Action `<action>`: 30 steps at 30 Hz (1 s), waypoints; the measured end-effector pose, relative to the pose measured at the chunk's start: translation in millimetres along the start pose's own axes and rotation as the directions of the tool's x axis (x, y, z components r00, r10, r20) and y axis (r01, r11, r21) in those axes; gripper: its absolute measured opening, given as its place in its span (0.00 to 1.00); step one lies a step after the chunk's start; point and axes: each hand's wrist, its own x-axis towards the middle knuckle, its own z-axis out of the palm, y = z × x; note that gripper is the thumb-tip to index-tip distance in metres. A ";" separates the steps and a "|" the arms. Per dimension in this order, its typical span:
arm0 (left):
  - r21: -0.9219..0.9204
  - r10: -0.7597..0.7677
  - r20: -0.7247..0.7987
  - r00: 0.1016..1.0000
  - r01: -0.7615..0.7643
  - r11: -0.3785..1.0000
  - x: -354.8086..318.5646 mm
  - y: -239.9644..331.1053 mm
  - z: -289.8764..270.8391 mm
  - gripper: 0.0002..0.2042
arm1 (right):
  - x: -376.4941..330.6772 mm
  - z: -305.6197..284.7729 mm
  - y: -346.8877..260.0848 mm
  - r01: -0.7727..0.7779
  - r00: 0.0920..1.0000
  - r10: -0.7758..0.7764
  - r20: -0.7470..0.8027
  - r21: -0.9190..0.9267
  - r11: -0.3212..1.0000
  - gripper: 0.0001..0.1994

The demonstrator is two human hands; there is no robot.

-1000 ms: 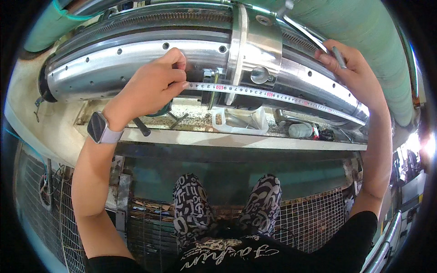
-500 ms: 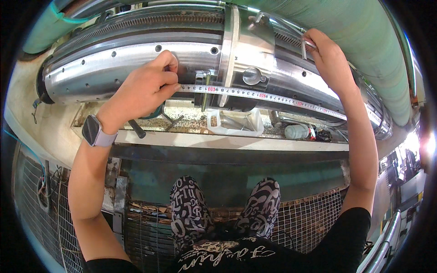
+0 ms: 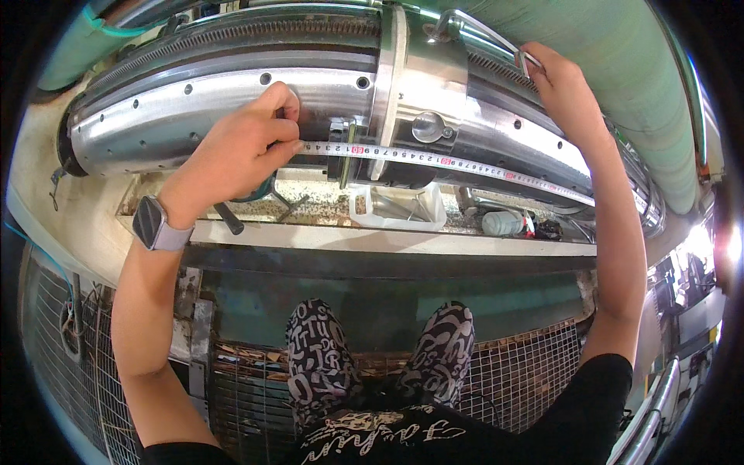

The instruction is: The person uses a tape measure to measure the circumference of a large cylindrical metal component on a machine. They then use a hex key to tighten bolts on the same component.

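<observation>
A white tape measure blade (image 3: 418, 158), marked in black and red, stretches along the front of a shiny metal cylinder (image 3: 209, 108). My left hand (image 3: 252, 136) is closed, pinching the blade's left end between thumb and fingers. Rightward the blade runs behind my right forearm, where its far end is hidden. My right hand (image 3: 554, 74) is closed on a bright metal hex key (image 3: 523, 65), mostly covered by the fingers. Close to it, a bent metal rod (image 3: 484, 35) reaches from the top of the cylinder's collar (image 3: 430, 74). Whether the rod and the key touch, I cannot tell.
Below the cylinder, a ledge holds a cut-open white plastic container (image 3: 399, 221), a clear bottle (image 3: 502, 224) and a black-handled tool (image 3: 229, 218). A large green roller (image 3: 620, 70) lies behind. Wire-mesh grating (image 3: 519, 372) covers the floor by my legs.
My right hand has moved slightly up with the hex key, closer to the bent rod's end. My left hand keeps its pinch on the tape, and the view has shifted a little.
</observation>
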 end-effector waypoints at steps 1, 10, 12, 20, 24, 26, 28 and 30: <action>-0.001 0.001 0.002 1.000 -0.001 1.000 -0.1 -0.8 1.6 0.07 | -0.9 0.8 -0.6 -0.030 0.999 0.030 0.013 0.012 0.999 0.08; 0.007 0.012 -0.003 1.000 -0.012 1.000 -1.0 -5.6 4.0 0.07 | 3.4 -13.6 -10.3 0.065 0.994 -0.057 0.093 -0.089 0.994 0.09; 0.014 0.003 0.002 1.000 -0.003 1.000 -2.2 -5.6 4.0 0.07 | 5.0 -17.9 -19.7 0.062 0.989 -0.045 0.142 -0.117 0.991 0.10; 0.005 0.000 0.014 1.000 0.000 1.000 -3.1 -7.8 3.7 0.08 | 5.5 -14.0 -52.8 -0.234 0.933 0.207 0.294 0.058 0.971 0.16; 0.046 -0.066 0.069 0.995 0.063 0.997 -4.0 -4.3 -0.5 0.08 | 1.5 -6.4 -63.5 -0.350 0.890 0.270 0.368 0.171 0.921 0.18; 0.040 -0.060 0.064 0.996 0.058 0.998 -2.9 -4.5 2.8 0.08 | -1.6 0.5 -62.9 -0.374 0.892 0.280 0.353 0.233 0.898 0.18; 0.046 -0.068 0.076 0.995 0.065 0.997 -2.4 -2.8 1.6 0.08 | -4.5 2.8 -65.9 -0.421 0.888 0.316 0.333 0.315 0.851 0.18; 0.042 -0.060 0.067 0.996 0.057 0.997 -2.4 -3.3 2.0 0.08 | -5.7 5.1 -64.2 -0.421 0.892 0.311 0.328 0.351 0.837 0.18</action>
